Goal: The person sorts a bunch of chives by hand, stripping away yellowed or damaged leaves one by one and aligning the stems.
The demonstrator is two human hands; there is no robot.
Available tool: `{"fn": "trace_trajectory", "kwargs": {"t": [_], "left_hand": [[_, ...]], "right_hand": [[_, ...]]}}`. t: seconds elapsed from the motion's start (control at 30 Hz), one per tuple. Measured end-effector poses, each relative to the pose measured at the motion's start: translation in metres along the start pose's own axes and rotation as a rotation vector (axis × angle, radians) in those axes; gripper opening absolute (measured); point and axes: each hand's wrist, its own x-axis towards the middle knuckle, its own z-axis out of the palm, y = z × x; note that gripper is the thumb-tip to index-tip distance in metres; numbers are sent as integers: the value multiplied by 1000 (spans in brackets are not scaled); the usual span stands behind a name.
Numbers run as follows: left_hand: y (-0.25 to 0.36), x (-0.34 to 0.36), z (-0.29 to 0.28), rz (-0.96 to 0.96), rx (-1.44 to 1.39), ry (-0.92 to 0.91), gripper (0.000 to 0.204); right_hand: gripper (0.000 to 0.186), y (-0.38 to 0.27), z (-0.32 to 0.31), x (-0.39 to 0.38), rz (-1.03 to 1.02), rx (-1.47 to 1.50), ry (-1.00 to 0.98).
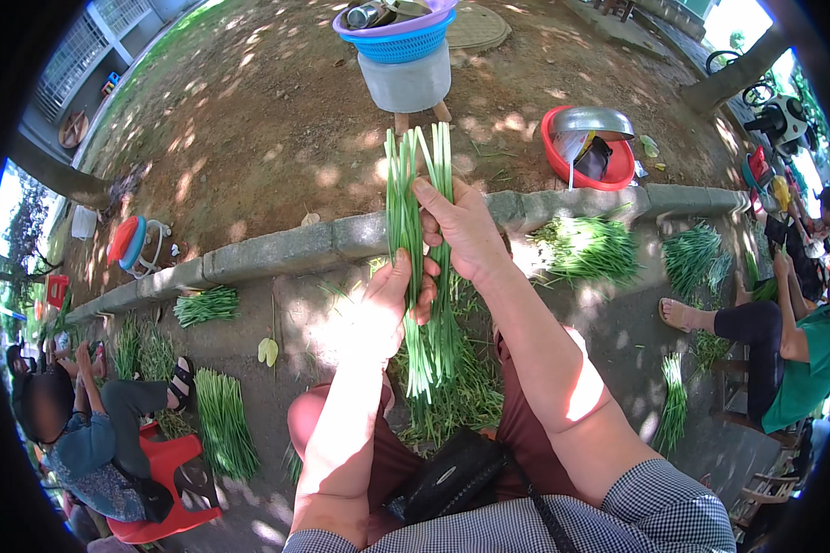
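Note:
In front of my knees, I hold long green stalks that look like chives, upright with pale ends at the top. My left hand is closed round the lower middle of the left bunch of chive stalks. Higher up, my right hand grips the right-hand chive stalks, its thumb laid across them. The two bunches stand side by side with a narrow gap at the top. Below them, a loose heap of green leaves and stalks lies on the ground between my legs.
A stone kerb crosses ahead. Chive piles lie left and right. Beyond the kerb stand a stool with basins and a red basin with a metal lid. Seated people work on both sides. A black bag rests on my lap.

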Motion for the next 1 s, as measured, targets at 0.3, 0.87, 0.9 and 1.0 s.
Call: {"fn": "trace_trajectory", "kwargs": {"t": [0.3,0.87,0.9,1.0], "left_hand": [[-6,1,2,132,117,-23,47],[-2,4,5,351,71,169,26],[-1,4,6,347,52,168,26],[-1,6,6,347,8,173,25]], "right_hand": [[12,-3,-1,0,8,123,40],[14,1,-7,4,51,214,50],[14,2,-8,5,48,221,58],[14,4,-9,5,44,203,67]]}}
